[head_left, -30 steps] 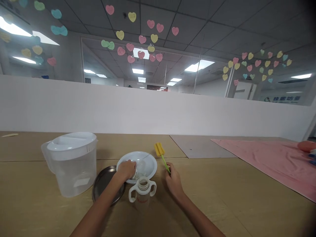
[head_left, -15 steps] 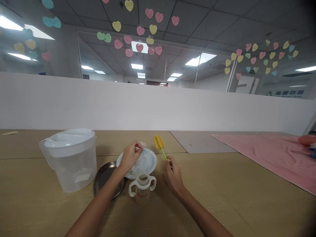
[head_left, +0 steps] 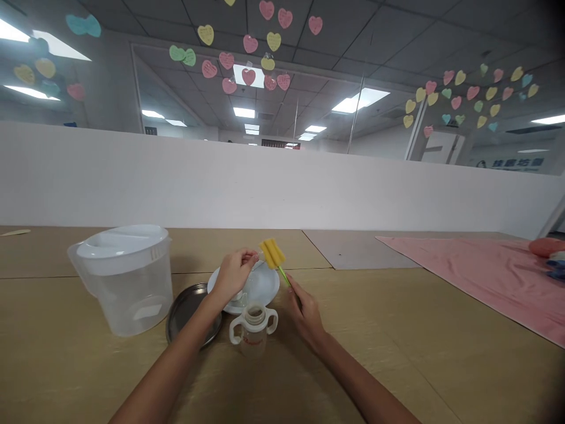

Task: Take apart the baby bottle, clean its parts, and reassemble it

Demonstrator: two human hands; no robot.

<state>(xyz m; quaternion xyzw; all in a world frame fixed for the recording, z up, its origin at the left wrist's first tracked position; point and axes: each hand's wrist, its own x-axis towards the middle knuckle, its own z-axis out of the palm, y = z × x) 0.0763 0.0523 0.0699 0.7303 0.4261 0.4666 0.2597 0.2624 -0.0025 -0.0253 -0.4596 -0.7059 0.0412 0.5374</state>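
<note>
My right hand (head_left: 305, 309) grips the green handle of a sponge brush (head_left: 272, 253) whose yellow head points up and left. My left hand (head_left: 233, 272) pinches a small translucent piece (head_left: 261, 255), mostly covered by the fingers and the sponge; its exact kind is unclear. The yellow sponge is close against this piece, though contact cannot be made out. Below both hands is a white plate (head_left: 269, 287) with clear pieces on it. A baby bottle (head_left: 253, 333) with two white handles stands upright and uncapped in front of the plate.
A lidded clear plastic pitcher (head_left: 132, 288) stands at the left. Beside it lies a round metal tray (head_left: 188, 312), partly behind my left forearm. A pink cloth (head_left: 477, 271) covers the right side of the table. A low white wall (head_left: 282, 188) runs along the back.
My right hand has moved the sponge brush leftward, bringing its yellow head up to the small piece in my left hand. The view has tilted slightly downward.
</note>
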